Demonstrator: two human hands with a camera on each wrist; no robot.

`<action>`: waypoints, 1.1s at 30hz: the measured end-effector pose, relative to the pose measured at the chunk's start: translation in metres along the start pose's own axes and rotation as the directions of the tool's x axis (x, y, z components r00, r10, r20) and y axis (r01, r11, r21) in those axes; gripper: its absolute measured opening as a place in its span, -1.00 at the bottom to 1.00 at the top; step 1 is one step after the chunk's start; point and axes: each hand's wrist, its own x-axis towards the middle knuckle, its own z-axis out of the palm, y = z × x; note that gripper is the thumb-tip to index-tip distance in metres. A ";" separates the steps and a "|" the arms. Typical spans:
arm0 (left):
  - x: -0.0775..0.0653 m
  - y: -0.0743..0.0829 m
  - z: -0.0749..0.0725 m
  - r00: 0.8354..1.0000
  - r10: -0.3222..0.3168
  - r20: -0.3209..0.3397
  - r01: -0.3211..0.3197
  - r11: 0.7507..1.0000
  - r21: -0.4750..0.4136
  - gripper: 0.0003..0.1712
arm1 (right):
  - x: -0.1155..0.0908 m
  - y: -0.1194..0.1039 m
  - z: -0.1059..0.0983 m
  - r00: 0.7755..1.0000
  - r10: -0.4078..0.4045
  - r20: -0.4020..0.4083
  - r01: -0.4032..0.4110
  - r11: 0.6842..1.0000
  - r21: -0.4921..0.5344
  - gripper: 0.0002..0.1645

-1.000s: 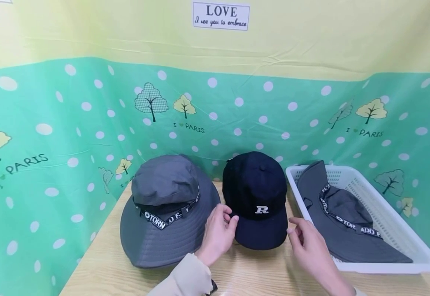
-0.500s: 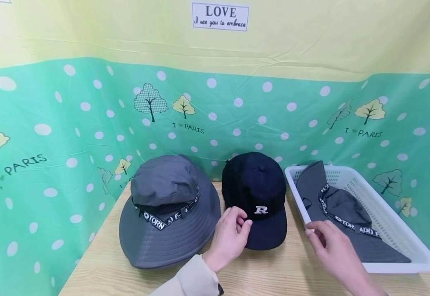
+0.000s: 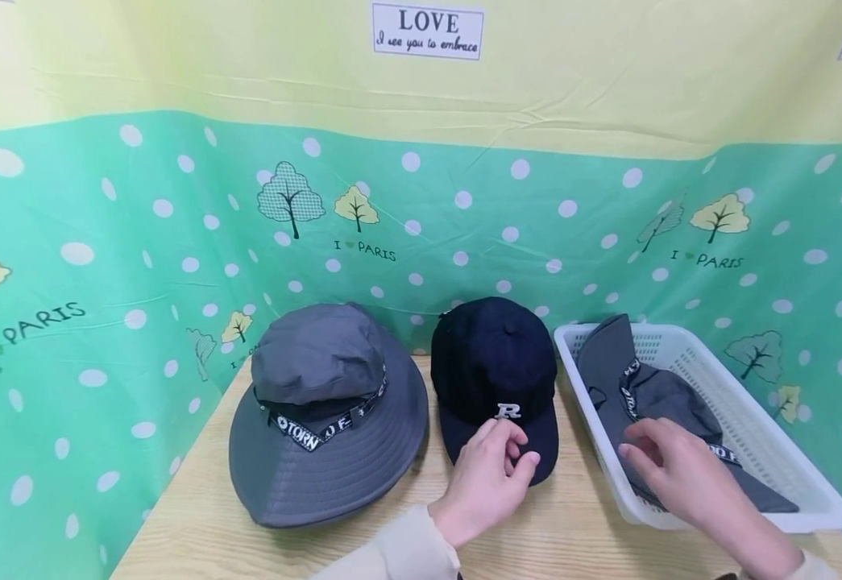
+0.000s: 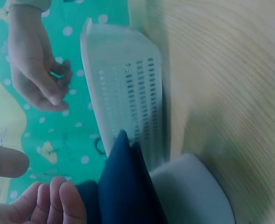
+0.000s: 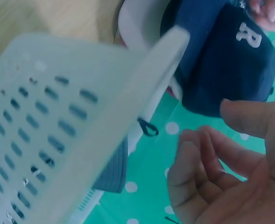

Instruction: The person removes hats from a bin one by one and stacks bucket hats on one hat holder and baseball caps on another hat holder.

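A navy baseball cap [image 3: 493,354] with a white letter R stands on the table, visor forward. My left hand [image 3: 489,475] hovers over its visor with loosely bent fingers, holding nothing. In the right wrist view the cap [image 5: 230,60] appears beyond the basket. On the right, a grey wide-brimmed hat [image 3: 670,395] with a lettered band lies tilted inside a white plastic basket [image 3: 823,499]. My right hand [image 3: 682,467] is above that hat, covering part of its band and brim. Its loosely curled fingers [image 5: 184,172] hold nothing in the right wrist view.
A second grey wide-brimmed hat [image 3: 319,354] sits on the wooden table [image 3: 188,499] at the left, close beside the cap. The perforated basket wall [image 5: 58,116] rises at the right. A green and yellow printed cloth [image 3: 464,217] hangs behind everything.
Both hands have moved right: the left from the gap between hat and cap to over the visor, the right from beside the cap to above the basket. The hats and cap stay put.
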 end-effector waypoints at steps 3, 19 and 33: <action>0.002 0.006 0.005 1.000 0.024 0.016 -0.024 1.000 0.006 -0.83 | 0.008 0.006 -0.003 0.997 0.001 0.077 0.000 1.000 -0.010 -0.76; 0.007 0.034 0.051 0.978 -0.112 0.178 0.129 0.988 -0.088 -0.82 | 0.048 0.035 -0.007 0.921 -0.093 0.378 0.144 0.983 -0.110 -0.59; 0.011 0.046 0.086 0.849 -0.423 0.316 0.495 0.846 -0.197 -0.79 | 0.068 0.037 0.017 0.863 -0.035 0.505 0.191 0.946 -0.262 -0.74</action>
